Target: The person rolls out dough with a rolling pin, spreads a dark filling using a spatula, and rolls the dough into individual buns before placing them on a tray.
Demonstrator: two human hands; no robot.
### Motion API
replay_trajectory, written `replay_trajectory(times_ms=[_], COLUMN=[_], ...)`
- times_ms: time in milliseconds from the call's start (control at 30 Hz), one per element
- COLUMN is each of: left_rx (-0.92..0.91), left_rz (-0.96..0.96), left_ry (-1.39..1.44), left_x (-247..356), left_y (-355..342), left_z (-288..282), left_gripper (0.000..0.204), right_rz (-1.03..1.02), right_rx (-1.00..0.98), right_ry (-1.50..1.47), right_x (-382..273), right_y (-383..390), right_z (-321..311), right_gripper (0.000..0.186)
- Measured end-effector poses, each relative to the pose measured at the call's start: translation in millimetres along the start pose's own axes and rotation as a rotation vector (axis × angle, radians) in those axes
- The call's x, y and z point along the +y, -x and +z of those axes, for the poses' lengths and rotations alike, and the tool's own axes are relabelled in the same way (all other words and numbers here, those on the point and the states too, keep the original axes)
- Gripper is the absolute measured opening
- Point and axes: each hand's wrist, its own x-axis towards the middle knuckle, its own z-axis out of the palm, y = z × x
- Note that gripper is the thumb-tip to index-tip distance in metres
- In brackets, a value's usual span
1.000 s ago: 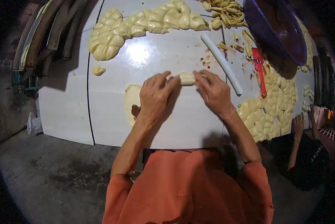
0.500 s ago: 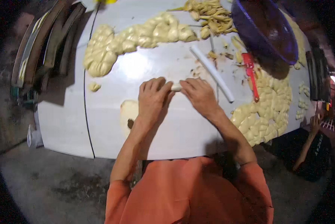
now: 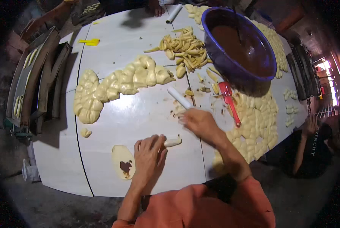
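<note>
Below centre-left, a flattened oval of dough (image 3: 119, 155) with dark brown filling (image 3: 125, 166) lies just beside the left hand (image 3: 148, 154), whose bent fingers touch the left end of a small dough roll (image 3: 173, 142); whether they pinch it is unclear. Near centre, the blurred right hand (image 3: 201, 124) meets a white rod (image 3: 179, 97), its grip impossible to tell. Beyond, upper right, stands a purple basin (image 3: 227, 67).

White table (image 3: 173, 171), thin black seams (image 3: 81, 154), brown smears (image 3: 173, 114). Rolled dough (image 3: 173, 142): pale cream. Flat dough oval (image 3: 120, 154): pale yellow, dark-brown patch (image 3: 125, 166). Dough lumps (image 3: 130, 79): glossy pale yellow. White rod (image 3: 179, 98). Basin (image 3: 225, 62): purple-blue, brown contents (image 3: 234, 41). Red spatula (image 3: 227, 99). Bright-yellow scraper (image 3: 91, 41). Wearer's shirt (image 3: 215, 201): orange-red. Co-worker's top (image 3: 310, 159): black, white lettering.
</note>
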Motion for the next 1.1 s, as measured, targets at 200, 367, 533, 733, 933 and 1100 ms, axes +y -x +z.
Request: replay_trajectory(times_ms=[200,367,533,733,933,1100], left_rx=[0.108,0.183,0.289,0.35,0.326,0.279], left_rz=[-0.052,-0.188,-0.298,-0.443,-0.297,-0.171], left_ry=[-0.101,-0.084,-0.079,-0.17,-0.078,-0.072], left_x=[-17.3,-20.9,-16.0,-44.1,-64.1,-87.5], left_y=[34.5,69.3,95.3,152.7,167.7,177.8], left_z=[-5.8,-14.9,-24.7,-32.1,-36.8,-45.2], left_gripper=[0.045,0.037,0.025,0.025,0.028,0.028], right_rz=[0.157,0.362,0.403,0.326,0.336,-0.285], right_rx=[0.463,0.241,0.181,0.043,-0.13,-0.209], right_ry=[0.401,0.339,-0.221,-0.413,-0.455,-0.043], right_x=[81.6,95.9,116.1,53.5,-60.3,-110.2], right_y=[-128.4,-162.0,-128.7,-76.9,2.7,27.5], right_z=[-27.6,-43.8,-65.0,-36.5,39.8,122.4], right_gripper=[0.038,0.037,0.032,0.034,0.024,0.015])
